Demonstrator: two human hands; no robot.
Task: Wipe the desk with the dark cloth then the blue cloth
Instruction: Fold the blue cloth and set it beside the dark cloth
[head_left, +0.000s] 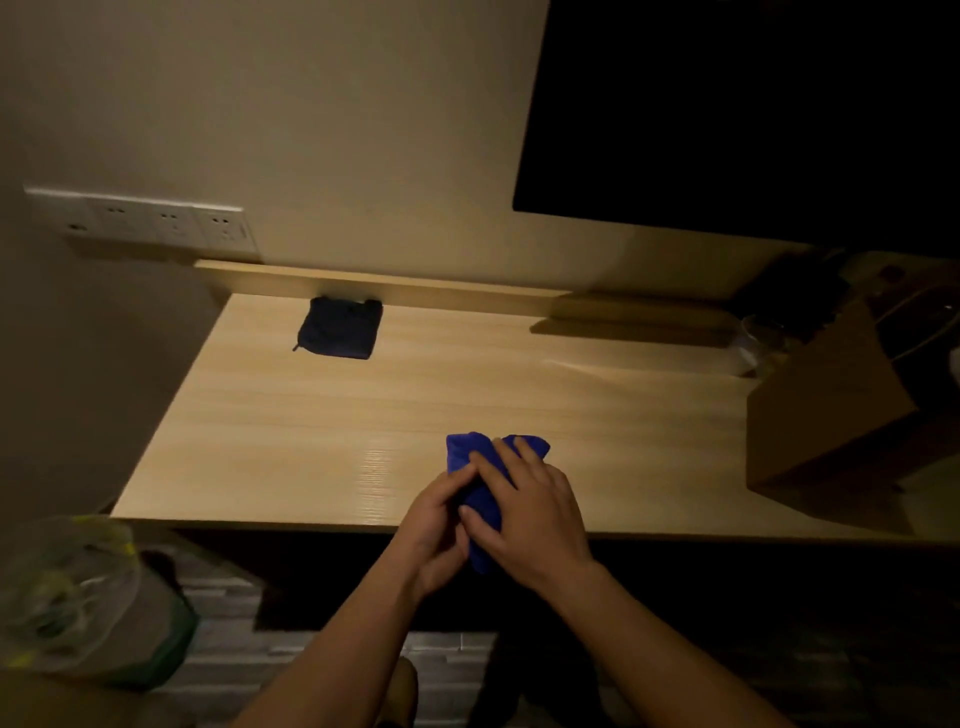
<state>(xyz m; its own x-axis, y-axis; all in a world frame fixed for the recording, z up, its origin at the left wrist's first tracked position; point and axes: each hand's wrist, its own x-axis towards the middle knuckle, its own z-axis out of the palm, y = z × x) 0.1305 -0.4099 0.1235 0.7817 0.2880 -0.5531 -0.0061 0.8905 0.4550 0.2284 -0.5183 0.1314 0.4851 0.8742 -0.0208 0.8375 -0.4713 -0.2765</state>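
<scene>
Since the dark cloth (338, 328) lies folded at the upper left of the table (311, 426), close against the back ledge and well apart from both hands, the first wipe looks finished and that cloth put aside; this is a judgement from where it lies. Both hands are on the blue cloth (464, 451) at the lower centre of the frame, right at the table's front edge, so the second wipe appears to be starting or under way. How much of the surface it has covered cannot be told; the pale sheen just left of the cloth may be damp or only glare.

The left hand (439, 525) curls its fingers round the cloth from the left and grips it. The right hand (535, 514) lies over the top, fingers loosely bent across it and thumb against its near side, holding it too. The cloth is bunched: its far end pokes out beyond the fingertips onto the table, and its near end hangs past the edge.
</scene>
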